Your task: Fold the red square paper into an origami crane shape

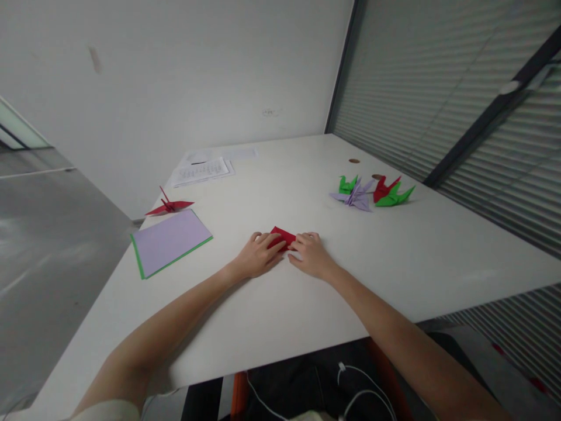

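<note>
"One white wall (197, 70) at the back; what comes next in size?"

"Slatted blinds (407, 88) on the right, then the table (258, 321)."

"What's on that?"

"Printed papers (204, 169) at the far left. Nearer, a lilac sheet (173, 241) on a green sheet (137, 259), which shows along two edges."

"And the hands?"

"Side by side over the table's middle. The left hand (258, 256) is loosely spread, palm down; the right hand (312, 256) is half curled."

"Then the cranes?"

"A lone red crane (172, 206) sits just beyond the lilac sheet. Four more are at the right: a lilac crane (358, 199) in front of a small green crane (348, 185), and another red crane (384, 190) touching a wider green crane (395, 196)."

"Anything smaller?"

"The folded red paper (284, 237), flat on the table between the hands, fingers of both on it."

"Is either gripping it?"

"I cannot tell; the fingers cover its ends."

"And smallest?"

"Two round holes (354, 161) in the table, near the four cranes."
</note>
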The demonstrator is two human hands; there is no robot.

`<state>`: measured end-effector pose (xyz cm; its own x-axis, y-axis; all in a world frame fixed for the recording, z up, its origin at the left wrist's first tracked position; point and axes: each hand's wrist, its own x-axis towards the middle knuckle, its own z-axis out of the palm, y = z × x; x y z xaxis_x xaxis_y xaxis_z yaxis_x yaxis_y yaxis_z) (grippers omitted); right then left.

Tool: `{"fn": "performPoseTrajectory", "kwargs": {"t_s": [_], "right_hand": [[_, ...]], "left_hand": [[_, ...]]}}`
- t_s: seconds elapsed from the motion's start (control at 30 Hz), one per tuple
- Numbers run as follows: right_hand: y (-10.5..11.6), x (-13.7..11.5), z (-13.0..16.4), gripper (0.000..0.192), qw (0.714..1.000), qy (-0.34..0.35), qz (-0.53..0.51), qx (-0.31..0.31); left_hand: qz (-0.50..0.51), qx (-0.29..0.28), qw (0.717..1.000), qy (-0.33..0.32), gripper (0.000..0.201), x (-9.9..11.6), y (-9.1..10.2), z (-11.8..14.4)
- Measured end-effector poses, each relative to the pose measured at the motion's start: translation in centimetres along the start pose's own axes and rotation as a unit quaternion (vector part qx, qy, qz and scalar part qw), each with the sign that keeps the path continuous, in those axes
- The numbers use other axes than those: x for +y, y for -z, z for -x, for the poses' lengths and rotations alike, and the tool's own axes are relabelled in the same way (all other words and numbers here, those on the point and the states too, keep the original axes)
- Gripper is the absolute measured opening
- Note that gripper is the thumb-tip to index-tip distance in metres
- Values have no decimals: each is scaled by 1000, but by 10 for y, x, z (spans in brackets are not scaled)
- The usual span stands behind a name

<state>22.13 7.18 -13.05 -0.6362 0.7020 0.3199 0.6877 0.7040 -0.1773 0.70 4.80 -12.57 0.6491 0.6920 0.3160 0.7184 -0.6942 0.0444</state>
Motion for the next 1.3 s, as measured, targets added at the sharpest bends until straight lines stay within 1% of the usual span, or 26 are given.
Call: {"fn": "performPoseTrajectory", "kwargs": {"t_s": [0.07,0.17,0.23,0.3,0.37,0.43,0.5,0.57,0.6,0.67,0.73,0.83,0.9,1.0,1.1,1.2,1.3], "right_hand": [[-1,-3,0,20,1000,18,-16,2],[1,-6,-1,19,996,43,-72,12],[3,-3,-1,20,993,30,-107,35],[4,3,-1,24,992,16,-119,44],[3,10,0,24,993,15,-110,26],[1,13,1,21,996,16,-88,4],[0,13,1,21,997,20,-68,-8],[1,10,0,23,997,31,-65,-20],[1,9,0,22,997,36,-71,-24],[1,7,-1,21,995,38,-90,-23],[-1,8,-1,21,994,29,-108,-8],[-3,12,0,25,990,30,-138,4],[-4,13,0,27,988,36,-147,-4],[-3,14,-1,25,992,23,-126,-21],[-2,14,-2,26,995,13,-90,-35],[-2,15,-3,23,996,22,-77,-48],[-3,18,-5,23,995,34,-70,-57]], "left_hand": [[-5,3,1000,-15,33,2,1,-1],[5,-6,999,-40,29,1,3,-3],[32,-6,998,-56,29,-1,3,-4],[62,-1,996,-61,28,-3,3,-3],[71,10,996,-46,26,-3,1,-2],[59,21,998,-11,24,-3,-2,-1],[46,30,998,25,26,-2,-4,0],[44,30,998,36,28,-1,-6,0],[50,27,998,30,29,-1,-5,0],[84,16,996,8,30,-1,-5,-1],[149,3,989,-8,28,-1,-4,-1],[247,-8,969,-5,21,-2,-5,-1],[271,3,963,2,18,-3,-7,-1],[231,30,972,13,22,-3,-8,-1],[181,36,982,26,28,-3,-8,-2],[189,32,981,22,28,-3,-7,-2],[182,48,981,48,28,-3,-8,-1]]}}
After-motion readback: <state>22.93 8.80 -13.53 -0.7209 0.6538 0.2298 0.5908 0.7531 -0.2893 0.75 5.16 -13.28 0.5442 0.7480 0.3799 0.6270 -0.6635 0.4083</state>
